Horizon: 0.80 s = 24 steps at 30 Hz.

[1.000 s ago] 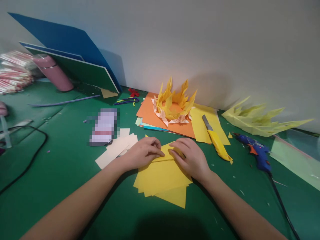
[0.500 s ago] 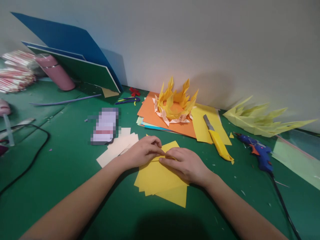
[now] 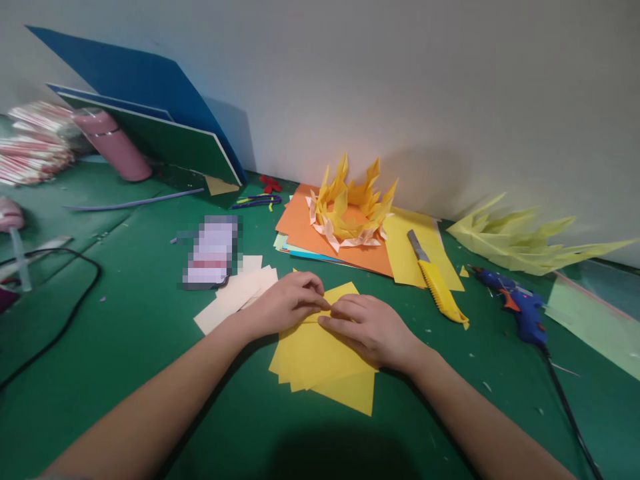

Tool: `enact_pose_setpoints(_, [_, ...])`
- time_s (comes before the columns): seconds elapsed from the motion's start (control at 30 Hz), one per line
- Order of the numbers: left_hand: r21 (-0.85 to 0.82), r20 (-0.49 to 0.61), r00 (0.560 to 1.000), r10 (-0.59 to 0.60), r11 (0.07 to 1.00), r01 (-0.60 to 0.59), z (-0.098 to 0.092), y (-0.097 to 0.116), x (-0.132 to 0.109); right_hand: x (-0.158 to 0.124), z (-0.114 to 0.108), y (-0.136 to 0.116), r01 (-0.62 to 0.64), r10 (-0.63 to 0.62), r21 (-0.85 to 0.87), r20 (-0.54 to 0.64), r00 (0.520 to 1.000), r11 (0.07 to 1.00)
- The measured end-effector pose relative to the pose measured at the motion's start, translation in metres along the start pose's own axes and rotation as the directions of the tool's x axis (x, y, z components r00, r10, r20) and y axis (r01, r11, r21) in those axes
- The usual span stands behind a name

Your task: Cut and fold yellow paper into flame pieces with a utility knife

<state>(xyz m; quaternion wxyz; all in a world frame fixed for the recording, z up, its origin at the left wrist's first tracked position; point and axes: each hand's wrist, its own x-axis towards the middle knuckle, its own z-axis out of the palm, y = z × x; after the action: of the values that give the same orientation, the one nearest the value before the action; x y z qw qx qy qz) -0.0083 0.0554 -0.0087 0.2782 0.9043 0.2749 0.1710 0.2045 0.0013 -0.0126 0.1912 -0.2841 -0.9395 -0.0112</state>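
Both hands meet over a fanned stack of yellow paper sheets on the green tabletop. My left hand has its fingers closed on a small folded yellow paper lying on top of the stack. From the other side my right hand pinches the same paper, its fingertips almost touching the left ones. Fingers cover most of the folded piece. Beside my left wrist lie several pale pink paper sheets.
Behind the hands, a yellow folded-paper ring stands on orange sheets. To the right are a yellow utility knife, a blue glue gun with cord and a pale yellow paper piece. Leftward are a phone and a pink bottle.
Both hands keep almost the same place and grip on the folded paper. The whole view has shifted very slightly.
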Motion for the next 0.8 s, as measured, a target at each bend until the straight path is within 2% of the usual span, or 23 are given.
enact_pose_setpoints(0.37, [0.017, 0.023, 0.998, 0.053, 0.998, -0.054, -0.002, 0.000, -0.001, 0.003, 0.002, -0.003, 0.013, -0.014, 0.057, 0.028, 0.999, 0.998])
enact_pose_setpoints(0.67, [0.038, 0.025, 0.998, 0.049, 0.998, -0.050, -0.002, 0.000, -0.002, 0.019, 0.002, -0.020, -0.057, 0.043, 0.131, 0.107, 0.993, 0.990])
enact_pose_setpoints(0.73, [0.036, 0.029, 0.999, 0.046, 0.998, -0.047, -0.003, 0.001, -0.002, 0.018, 0.001, -0.018, -0.070, 0.054, 0.164, 0.097, 0.994, 0.984])
enact_pose_setpoints(0.8, [0.035, 0.026, 0.999, 0.044, 0.998, -0.045, -0.003, 0.001, -0.002, 0.012, -0.001, -0.011, -0.074, 0.068, 0.210, 0.039, 0.997, 0.975])
